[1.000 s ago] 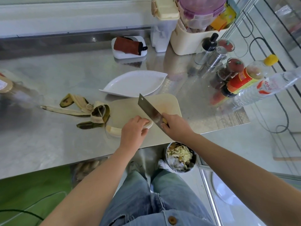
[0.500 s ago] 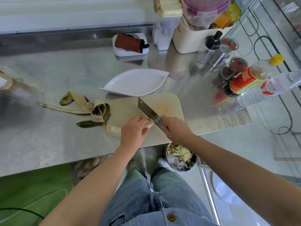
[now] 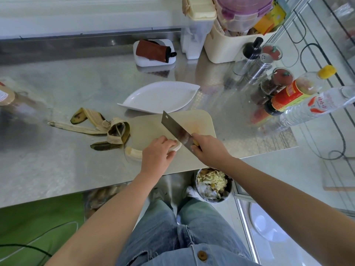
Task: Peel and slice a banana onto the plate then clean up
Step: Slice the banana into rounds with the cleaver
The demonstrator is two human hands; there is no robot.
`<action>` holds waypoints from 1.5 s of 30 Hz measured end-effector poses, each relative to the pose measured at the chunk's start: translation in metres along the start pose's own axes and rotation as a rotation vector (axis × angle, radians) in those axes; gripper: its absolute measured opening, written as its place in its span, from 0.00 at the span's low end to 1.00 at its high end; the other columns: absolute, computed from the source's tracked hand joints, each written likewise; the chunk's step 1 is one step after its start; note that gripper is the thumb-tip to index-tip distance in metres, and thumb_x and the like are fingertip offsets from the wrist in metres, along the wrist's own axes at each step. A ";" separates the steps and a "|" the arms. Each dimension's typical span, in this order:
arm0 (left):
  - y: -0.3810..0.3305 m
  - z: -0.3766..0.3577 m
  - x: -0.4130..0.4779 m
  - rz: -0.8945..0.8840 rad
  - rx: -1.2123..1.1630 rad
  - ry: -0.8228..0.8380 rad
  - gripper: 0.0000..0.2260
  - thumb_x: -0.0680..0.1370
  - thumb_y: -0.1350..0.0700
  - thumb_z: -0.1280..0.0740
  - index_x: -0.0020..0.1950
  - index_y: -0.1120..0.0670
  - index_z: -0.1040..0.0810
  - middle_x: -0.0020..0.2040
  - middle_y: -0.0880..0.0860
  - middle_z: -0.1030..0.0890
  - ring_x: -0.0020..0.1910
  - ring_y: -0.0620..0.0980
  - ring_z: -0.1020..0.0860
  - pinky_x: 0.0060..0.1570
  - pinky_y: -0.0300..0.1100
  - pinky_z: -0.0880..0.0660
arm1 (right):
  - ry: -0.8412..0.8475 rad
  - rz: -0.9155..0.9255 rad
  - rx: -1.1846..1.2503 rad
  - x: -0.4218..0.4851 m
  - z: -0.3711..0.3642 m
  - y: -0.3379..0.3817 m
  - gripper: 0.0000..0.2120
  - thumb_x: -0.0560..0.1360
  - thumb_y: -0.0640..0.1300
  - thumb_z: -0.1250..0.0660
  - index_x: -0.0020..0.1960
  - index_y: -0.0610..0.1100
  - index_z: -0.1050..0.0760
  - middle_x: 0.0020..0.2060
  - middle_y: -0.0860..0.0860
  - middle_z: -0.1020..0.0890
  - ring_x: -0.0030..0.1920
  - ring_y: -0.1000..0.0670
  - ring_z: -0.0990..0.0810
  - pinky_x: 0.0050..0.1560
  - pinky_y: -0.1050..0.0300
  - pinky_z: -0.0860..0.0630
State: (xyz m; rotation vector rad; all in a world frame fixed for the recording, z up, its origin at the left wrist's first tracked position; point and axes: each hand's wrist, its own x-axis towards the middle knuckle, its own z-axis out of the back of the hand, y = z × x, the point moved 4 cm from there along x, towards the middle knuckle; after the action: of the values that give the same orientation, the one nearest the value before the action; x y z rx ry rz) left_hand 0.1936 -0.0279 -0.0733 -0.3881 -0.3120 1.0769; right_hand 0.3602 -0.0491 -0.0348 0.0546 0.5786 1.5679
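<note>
Left hand (image 3: 156,153) lies palm-down, fingers (image 3: 166,144) bent; right hand (image 3: 208,150) clenched tight

A steel worktop (image 3: 57,169) carries kitchen clutter along its far and right sides. At the back, a small white tray (image 3: 143,61) holds a red-brown folded pouch (image 3: 150,51) with a black clip. To its right stands a clear canister (image 3: 194,35) with a cream lid, just beside a cream tub (image 3: 228,48) holding a purple-lidded container (image 3: 244,10). Nearer on the right are a black-topped bottle (image 3: 250,51), a steel shaker (image 3: 260,67), two red-lidded jars (image 3: 281,77), a yellow-capped sauce bottle (image 3: 295,93) and a clear plastic bottle (image 3: 317,106). A black cable (image 3: 343,140) loops across the floor beyond.
</note>
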 end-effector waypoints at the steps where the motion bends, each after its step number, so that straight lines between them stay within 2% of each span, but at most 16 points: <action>1: 0.000 0.000 0.000 0.000 -0.001 -0.002 0.12 0.70 0.55 0.26 0.53 0.50 0.19 0.44 0.48 0.22 0.39 0.47 0.25 0.30 0.40 0.27 | 0.005 -0.003 0.006 0.000 -0.001 0.000 0.04 0.77 0.42 0.41 0.49 0.42 0.32 0.36 0.49 0.28 0.40 0.40 0.25 0.34 0.53 0.34; 6: 0.000 0.000 0.000 0.008 -0.002 -0.002 0.12 0.70 0.55 0.26 0.53 0.50 0.19 0.44 0.48 0.22 0.39 0.48 0.25 0.29 0.41 0.27 | 0.021 -0.011 0.014 0.000 -0.004 -0.002 0.03 0.78 0.42 0.41 0.48 0.43 0.32 0.36 0.48 0.27 0.40 0.40 0.25 0.34 0.53 0.33; 11: 0.000 -0.001 0.000 0.017 -0.001 0.003 0.13 0.70 0.55 0.26 0.54 0.50 0.19 0.44 0.48 0.22 0.40 0.48 0.25 0.29 0.39 0.30 | 0.053 -0.045 0.005 -0.004 -0.022 -0.002 0.05 0.79 0.43 0.42 0.51 0.41 0.33 0.44 0.43 0.22 0.43 0.40 0.24 0.38 0.50 0.30; 15: 0.000 0.000 0.000 0.011 -0.017 -0.004 0.13 0.70 0.55 0.26 0.54 0.50 0.19 0.44 0.48 0.22 0.41 0.48 0.24 0.31 0.39 0.28 | -0.028 -0.049 0.058 -0.005 -0.016 -0.006 0.07 0.79 0.43 0.41 0.54 0.40 0.31 0.41 0.45 0.23 0.41 0.41 0.24 0.35 0.53 0.34; 18: -0.002 0.000 0.003 0.021 -0.024 -0.009 0.12 0.70 0.55 0.26 0.53 0.50 0.19 0.44 0.49 0.21 0.40 0.49 0.24 0.31 0.40 0.27 | -0.070 -0.043 0.075 -0.003 -0.003 -0.007 0.08 0.78 0.43 0.40 0.54 0.41 0.30 0.36 0.49 0.27 0.38 0.42 0.26 0.34 0.52 0.31; 26: -0.005 -0.004 0.007 0.029 -0.045 -0.014 0.12 0.70 0.56 0.26 0.52 0.50 0.18 0.43 0.49 0.21 0.41 0.50 0.23 0.31 0.44 0.25 | -0.007 -0.026 0.020 0.000 0.003 -0.010 0.06 0.78 0.43 0.41 0.52 0.42 0.30 0.36 0.50 0.28 0.41 0.41 0.24 0.35 0.51 0.29; 31: -0.006 -0.004 0.007 0.030 -0.045 -0.016 0.12 0.70 0.56 0.26 0.52 0.50 0.18 0.43 0.49 0.21 0.40 0.50 0.23 0.31 0.44 0.25 | 0.013 -0.031 0.000 0.002 -0.002 -0.009 0.05 0.78 0.43 0.41 0.52 0.42 0.31 0.37 0.50 0.28 0.41 0.40 0.24 0.35 0.53 0.33; 36: -0.005 -0.004 0.005 0.036 -0.047 -0.007 0.12 0.70 0.55 0.26 0.53 0.50 0.19 0.44 0.49 0.22 0.41 0.50 0.24 0.32 0.43 0.26 | 0.054 -0.059 0.010 -0.001 -0.017 -0.009 0.06 0.79 0.43 0.42 0.54 0.41 0.32 0.43 0.44 0.22 0.44 0.40 0.23 0.37 0.51 0.29; 41: -0.002 -0.003 0.002 0.028 -0.054 -0.013 0.13 0.71 0.54 0.27 0.54 0.51 0.20 0.48 0.49 0.22 0.45 0.49 0.24 0.38 0.43 0.24 | -0.026 -0.039 0.065 -0.002 -0.009 -0.010 0.06 0.78 0.43 0.41 0.51 0.41 0.32 0.37 0.48 0.26 0.40 0.41 0.25 0.34 0.52 0.31; 45: -0.001 -0.003 0.002 0.042 -0.042 -0.003 0.12 0.71 0.53 0.27 0.54 0.51 0.20 0.46 0.49 0.21 0.43 0.49 0.24 0.37 0.43 0.24 | -0.050 -0.019 0.075 0.001 0.005 -0.011 0.06 0.78 0.43 0.41 0.51 0.41 0.30 0.34 0.52 0.30 0.36 0.44 0.28 0.32 0.54 0.34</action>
State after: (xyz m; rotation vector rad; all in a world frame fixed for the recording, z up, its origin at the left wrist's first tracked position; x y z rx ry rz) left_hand 0.1965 -0.0272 -0.0757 -0.4320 -0.3306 1.1141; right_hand 0.3721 -0.0474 -0.0349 0.1441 0.5966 1.5218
